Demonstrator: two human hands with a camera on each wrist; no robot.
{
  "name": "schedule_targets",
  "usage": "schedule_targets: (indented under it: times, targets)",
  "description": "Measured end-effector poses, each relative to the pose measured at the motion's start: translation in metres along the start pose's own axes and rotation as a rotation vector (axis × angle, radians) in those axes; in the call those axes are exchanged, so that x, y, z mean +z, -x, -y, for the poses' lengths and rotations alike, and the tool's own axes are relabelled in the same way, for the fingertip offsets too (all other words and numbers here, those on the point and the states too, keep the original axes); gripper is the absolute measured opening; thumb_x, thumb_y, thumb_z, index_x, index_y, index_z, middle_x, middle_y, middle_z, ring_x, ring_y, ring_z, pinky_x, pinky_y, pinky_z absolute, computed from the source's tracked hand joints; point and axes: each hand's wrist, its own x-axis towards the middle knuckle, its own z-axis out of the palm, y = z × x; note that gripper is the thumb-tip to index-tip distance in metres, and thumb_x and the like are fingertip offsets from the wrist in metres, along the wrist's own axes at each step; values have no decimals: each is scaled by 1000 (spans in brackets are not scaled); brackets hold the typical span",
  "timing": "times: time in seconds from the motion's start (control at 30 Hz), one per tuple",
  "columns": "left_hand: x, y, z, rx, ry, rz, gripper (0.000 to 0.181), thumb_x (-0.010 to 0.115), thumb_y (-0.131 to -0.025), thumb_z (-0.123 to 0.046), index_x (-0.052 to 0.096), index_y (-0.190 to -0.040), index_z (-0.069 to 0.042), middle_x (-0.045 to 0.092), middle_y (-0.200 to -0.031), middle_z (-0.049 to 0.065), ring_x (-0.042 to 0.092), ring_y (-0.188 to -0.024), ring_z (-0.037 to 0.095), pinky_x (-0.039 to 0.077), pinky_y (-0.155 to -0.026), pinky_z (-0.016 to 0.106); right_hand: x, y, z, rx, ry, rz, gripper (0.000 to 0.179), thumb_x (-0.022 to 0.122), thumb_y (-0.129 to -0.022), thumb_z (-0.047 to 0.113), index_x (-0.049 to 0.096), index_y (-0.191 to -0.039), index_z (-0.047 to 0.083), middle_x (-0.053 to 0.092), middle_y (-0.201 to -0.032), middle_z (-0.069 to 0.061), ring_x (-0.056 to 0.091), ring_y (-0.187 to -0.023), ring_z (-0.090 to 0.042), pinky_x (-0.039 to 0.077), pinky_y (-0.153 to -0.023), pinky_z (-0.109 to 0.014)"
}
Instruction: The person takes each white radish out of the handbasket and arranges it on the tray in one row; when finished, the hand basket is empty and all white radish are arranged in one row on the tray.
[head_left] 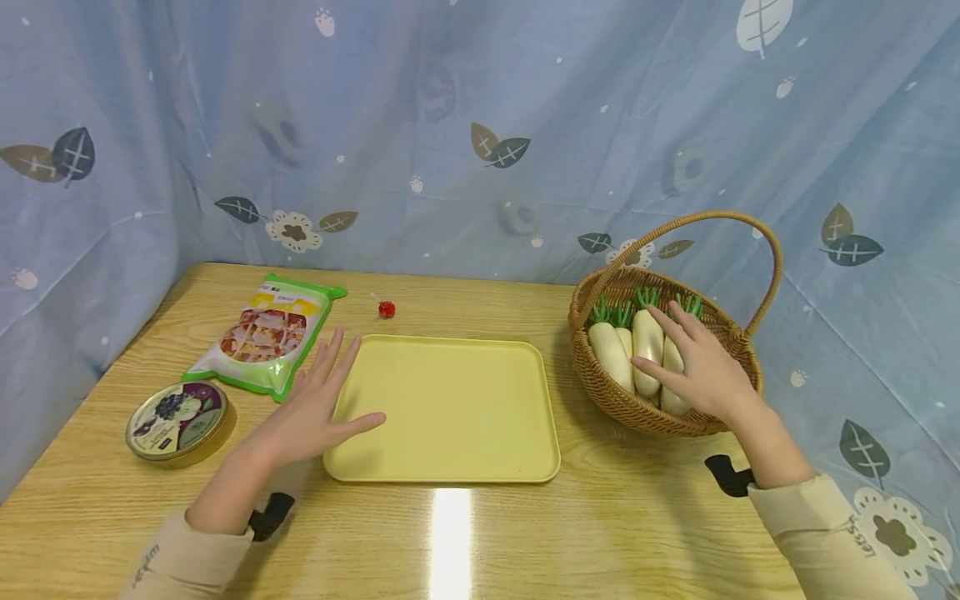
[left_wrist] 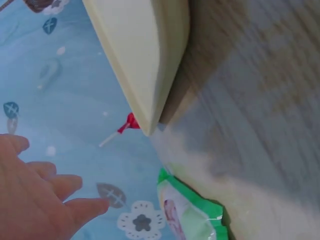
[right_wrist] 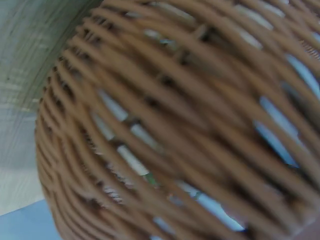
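Note:
My left hand [head_left: 311, 417] hovers with fingers spread by the left edge of a yellow tray [head_left: 446, 408], holding nothing. In the left wrist view the same hand [left_wrist: 40, 195] shows straight fingers at the lower left. On the right, my right hand [head_left: 697, 362] is stretched over the near side of a wicker basket [head_left: 667, 425], fingers apart. Inside the basket lie several white radishes [head_left: 647, 354] with green tops. Basket weave [right_wrist: 150, 115] fills most of the right wrist view. Whether the right hand touches a radish I cannot tell.
Left of the tray lie a green-edged food bag [head_left: 266, 333] and a round tin [head_left: 178, 421]. A red lollipop [head_left: 386, 309] rests behind the tray. The basket's tall handle [head_left: 705, 215] arches up at the right. A blue patterned cloth [head_left: 420, 167] hangs behind the wooden table [head_left: 360, 542].

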Motion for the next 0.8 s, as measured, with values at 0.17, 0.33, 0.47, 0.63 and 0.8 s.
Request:
schedule_targets:
  times: [0.17, 0.33, 0.47, 0.63, 0.8]
  targets:
    - [4, 1, 4, -22, 32, 29, 100, 57, -80, -59, -10, -146, -25, -24, -149, 0, -13, -136, 32, 3, -97, 70, 2, 1, -10, -8, 6, -17, 81, 51, -87, 51, 12, -148, 16, 8, -149, -24, 15, -129, -51, 20, -89, -72]
    - [8, 1, 8, -28, 60, 33, 99, 57, -81, -57, -12, -146, -26, -24, -149, 2, -10, -136, 35, 6, -95, 72, 4, 1, -17, 6, 1, -22, 81, 51, -88, 51, 10, -148, 17, 9, -148, -26, 17, -126, -54, 20, -88, -73]
    - [12, 4, 11, -28, 108, 38, 98, 58, -82, -54, -12, -145, -27, -24, -149, 3, -7, -135, 42, 7, -92, 74, 5, 1, -22, 25, -16, -24, 81, 52, -87, 50, 9, -148, 17, 8, -148, -28, 18, -122, -58, 20, -87, -73]
    - [15, 7, 13, -45, 153, 55, 99, 59, -82, -53, -13, -145, -27, -23, -149, 4, -7, -135, 42, 12, -94, 72, 4, 0, -27, 35, -27, -25, 83, 55, -87, 48, 11, -148, 14, 9, -146, -31, 21, -118, -61, 21, -87, -73]
    - [18, 9, 16, -46, 185, 67, 101, 60, -82, -52, -14, -145, -24, -22, -149, 5, -7, -135, 41, 14, -96, 70, 5, -1, -31, 57, -32, 1, 84, 56, -86, 49, 12, -148, 11, 8, -146, -32, 23, -118, -61, 23, -87, -73]
